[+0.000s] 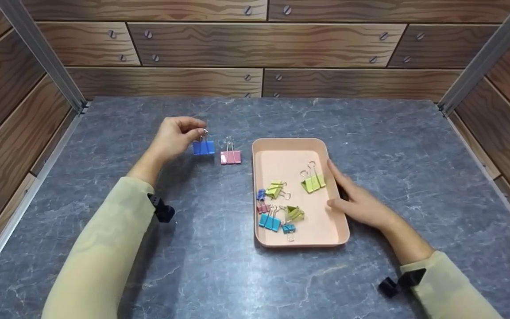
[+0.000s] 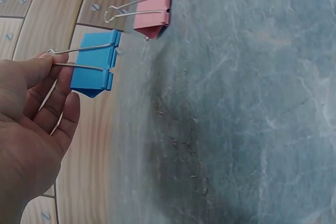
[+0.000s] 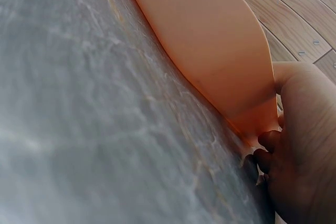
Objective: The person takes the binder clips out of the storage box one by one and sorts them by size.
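Note:
My left hand point(image 1: 176, 135) pinches a blue binder clip point(image 1: 203, 148) by its wire handles, between thumb and fingers. In the left wrist view the clip's blue body point(image 2: 95, 61) points away from the fingertips. Just right of it, a pink binder clip point(image 1: 230, 157) stands on the table with its handles up. A shallow pink tray point(image 1: 300, 243) lies further right. At the tray's right wall, my right hand point(image 1: 361, 204) holds on, thumb over the rim and fingers along the outside. Underneath, the right wrist view shows the fingers partly hidden against the tray's side point(image 3: 210, 40).
Inside the tray are several binder clips: a large lime one point(image 1: 313, 182) at the right, and lime, olive, small blue, small pink and teal ones point(image 1: 270, 222) clustered at the left. Wood-patterned panels point(image 1: 264, 44) enclose the grey marbled table point(image 1: 219, 274) at the back and sides.

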